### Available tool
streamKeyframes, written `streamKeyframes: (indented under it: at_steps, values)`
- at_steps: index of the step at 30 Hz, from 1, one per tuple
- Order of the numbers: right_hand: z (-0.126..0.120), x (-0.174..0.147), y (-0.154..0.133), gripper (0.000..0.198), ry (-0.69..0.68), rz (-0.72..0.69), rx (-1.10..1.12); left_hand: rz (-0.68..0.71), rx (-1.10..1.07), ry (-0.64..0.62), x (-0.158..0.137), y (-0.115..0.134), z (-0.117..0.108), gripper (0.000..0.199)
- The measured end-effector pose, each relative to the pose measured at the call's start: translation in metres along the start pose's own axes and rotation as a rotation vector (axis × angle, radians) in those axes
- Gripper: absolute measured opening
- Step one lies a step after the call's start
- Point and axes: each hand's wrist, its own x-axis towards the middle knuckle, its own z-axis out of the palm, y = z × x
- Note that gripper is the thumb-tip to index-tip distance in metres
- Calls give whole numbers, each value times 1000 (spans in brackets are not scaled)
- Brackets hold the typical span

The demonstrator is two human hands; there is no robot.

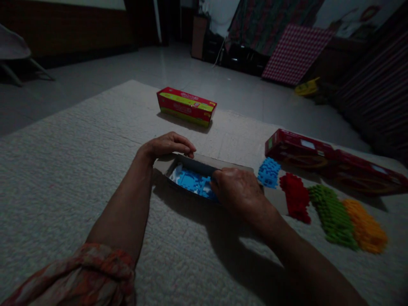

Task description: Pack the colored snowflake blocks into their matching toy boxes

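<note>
An open, shallow cardboard box (219, 162) lies in front of me on the pale mat. Inside it are blue interlocking plastic blocks (189, 179) with notched edges, beside a bit of white plastic wrap (176, 173). My left hand (170, 144) rests over the box's back left corner, its fingers stretched out and holding nothing. Curled into the right half of the box, my right hand (239, 187) has its fingers closed on a blue interlocking block. The fingertips are largely hidden.
Right of the box sit joined blue blocks (269, 172), red blocks (296, 197), green blocks (334, 216) and orange blocks (366, 226). Behind them lie dark red boxes (299, 148). A red and yellow box (186, 106) stands farther back on the textured mat (95, 123).
</note>
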Motion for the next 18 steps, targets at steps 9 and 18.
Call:
streamKeyframes:
  at_steps: [9, 18]
  values:
    - [3, 5, -3, 27, -10, 2, 0, 37, -32, -50, 3, -7, -4, 11]
    - [-10, 22, -25, 32, 10, -46, 55, 55, -65, -76, 5, -9, -6, 10]
